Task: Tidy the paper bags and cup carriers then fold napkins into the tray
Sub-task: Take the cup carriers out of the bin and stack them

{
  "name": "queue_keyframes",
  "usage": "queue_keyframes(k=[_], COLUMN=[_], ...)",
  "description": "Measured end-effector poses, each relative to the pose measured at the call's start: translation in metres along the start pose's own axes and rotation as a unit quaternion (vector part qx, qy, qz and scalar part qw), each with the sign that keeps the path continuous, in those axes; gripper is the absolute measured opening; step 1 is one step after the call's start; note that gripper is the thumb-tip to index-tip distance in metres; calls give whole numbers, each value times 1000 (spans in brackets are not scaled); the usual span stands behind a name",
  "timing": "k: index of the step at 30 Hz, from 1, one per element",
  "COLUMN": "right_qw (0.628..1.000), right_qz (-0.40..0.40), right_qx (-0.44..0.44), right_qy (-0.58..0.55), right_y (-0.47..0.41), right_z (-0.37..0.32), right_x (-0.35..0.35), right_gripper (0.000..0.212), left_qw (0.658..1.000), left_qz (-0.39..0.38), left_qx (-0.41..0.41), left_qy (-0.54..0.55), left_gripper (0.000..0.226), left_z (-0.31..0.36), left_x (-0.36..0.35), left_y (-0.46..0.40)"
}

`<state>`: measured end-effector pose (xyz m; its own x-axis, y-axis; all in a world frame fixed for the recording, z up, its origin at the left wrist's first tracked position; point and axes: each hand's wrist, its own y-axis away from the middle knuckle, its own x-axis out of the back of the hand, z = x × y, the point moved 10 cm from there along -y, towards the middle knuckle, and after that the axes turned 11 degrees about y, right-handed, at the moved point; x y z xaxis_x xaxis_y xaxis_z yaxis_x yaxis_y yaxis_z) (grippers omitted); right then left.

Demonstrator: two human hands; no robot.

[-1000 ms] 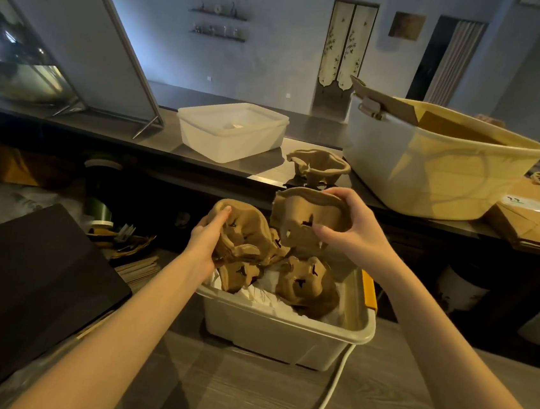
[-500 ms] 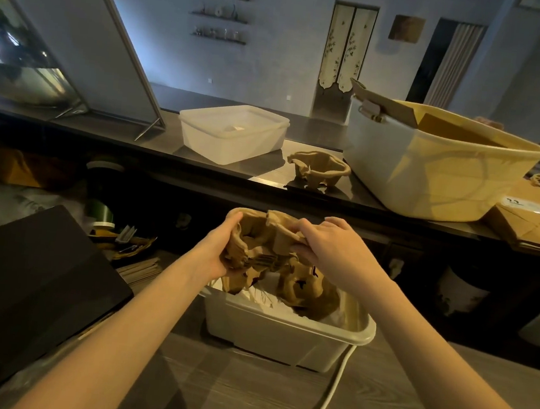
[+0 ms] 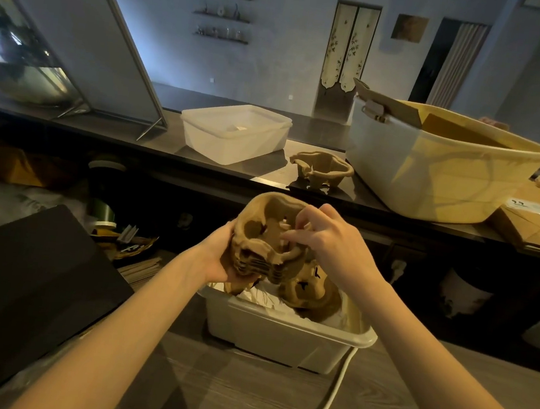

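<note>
Holding a nested stack of cup carriers [image 3: 267, 237] with both hands, I kept it just above the small white tub [image 3: 285, 334] on the wooden table [image 3: 241, 398]. My left hand [image 3: 219, 259] was curled around the left and lower side of the stack, supporting it from under. My right hand [image 3: 328, 243] came from the right, and its fingers [image 3: 296, 227] were bent into the top carrier, pinching its inner edge. The stack was tilted, with its open cups facing toward me and a little up.

Below my right hand, more cup carriers [image 3: 310, 295] lay inside the tub on some white paper [image 3: 262, 298]. A white cable [image 3: 328, 397] ran along the table beside the tub, under my right forearm.

Beyond my hands, on the dark counter [image 3: 175, 141], one single cup carrier [image 3: 320, 169] stood alone. To the left of it was a translucent lidded box [image 3: 234, 132], and to the right of it, very near, was a large bin [image 3: 438, 172] with brown paper bags [image 3: 462, 134] inside. Far from my left hand, a black flat case [image 3: 27, 285] lay at the table's left side.
</note>
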<state>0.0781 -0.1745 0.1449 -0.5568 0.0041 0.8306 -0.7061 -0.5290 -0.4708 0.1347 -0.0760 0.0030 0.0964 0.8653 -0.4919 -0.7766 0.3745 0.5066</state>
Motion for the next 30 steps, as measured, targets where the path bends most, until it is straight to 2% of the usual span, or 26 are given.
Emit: queue_keyframes(k=[7, 11, 13, 16, 19, 22, 25, 30], right_qw=[999, 996, 993, 982, 955, 902, 862, 822], right_qz=[-46, -85, -113, -152, -139, -191, -280, -329], right_qx=[14, 6, -7, -73, -191, -327, -362, -403], right_qy=[-18, -6, -17, -83, -181, -206, -216, -234], right_y=[3, 3, 6, 12, 24, 53, 81, 82], right_z=[-2, 6, 13, 29, 57, 90, 93, 95], right_x=[-15, -25, -32, -43, -59, -102, -147, -173], right_gripper=[39, 42, 48, 52, 43, 37, 23, 29], left_qw=[999, 997, 999, 999, 997, 993, 990, 990], left_qz=[-32, -60, -36, 9, 15, 25, 25, 31], left_qx=[-14, -19, -25, -46, -61, -84, -84, -87], left_qy=[-10, -34, -31, 0, 38, 81, 113, 109], left_gripper=[75, 58, 52, 48, 46, 36, 40, 51], left_z=[-2, -2, -1, 4, 6, 11, 11, 13], left_x=[-4, -10, -6, 2, 3, 7, 11, 18], left_y=[-8, -6, -6, -7, -10, -9, -10, -12])
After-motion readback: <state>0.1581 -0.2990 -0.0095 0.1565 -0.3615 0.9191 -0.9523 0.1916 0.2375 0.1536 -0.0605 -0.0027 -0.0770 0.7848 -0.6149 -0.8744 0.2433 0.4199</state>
